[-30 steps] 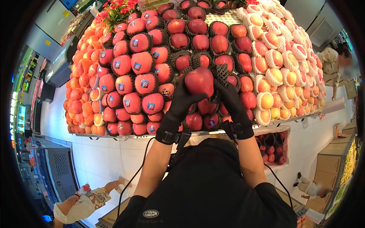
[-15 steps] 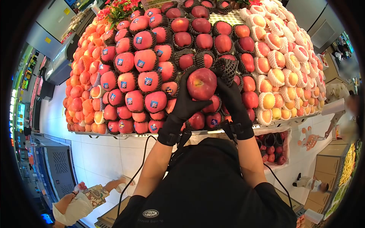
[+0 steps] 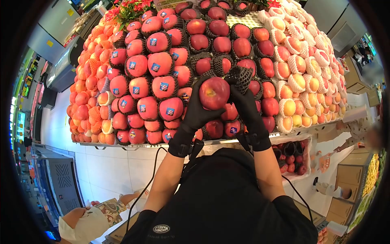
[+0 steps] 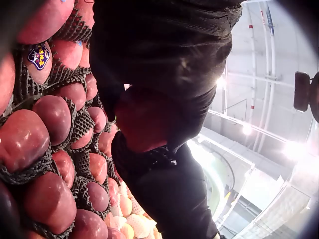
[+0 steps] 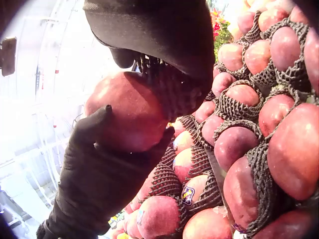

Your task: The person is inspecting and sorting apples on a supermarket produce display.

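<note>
In the head view a large dark red apple [image 3: 214,93], bare of any net, has its yellowish hollowed end facing up. My black-gloved left hand [image 3: 199,113] grips it, with the thumb along its near side. Beside the apple, my gloved right hand [image 3: 247,107] holds a black foam net [image 3: 242,77], which sticks up past the fingers. The right wrist view shows the left thumb pressed on the apple [image 5: 127,112] and the net [image 5: 177,94] close against the fruit under the right hand. Both hands are above the display, and the left wrist view shows the apple [image 4: 144,119] in shadow between them.
Stickered red apples [image 3: 163,86] in black nets are stacked to the left, with orange-netted fruit [image 3: 94,114] beyond. White-netted fruit [image 3: 295,81] fills the right side. A lined box of dark apples [image 3: 300,158] stands below the display's edge. Another person [image 3: 95,217] is at lower left.
The apple has been turned in the left hand, so its hollowed end now faces up. The right hand's net stands higher and wider. The display has shifted slightly right in view.
</note>
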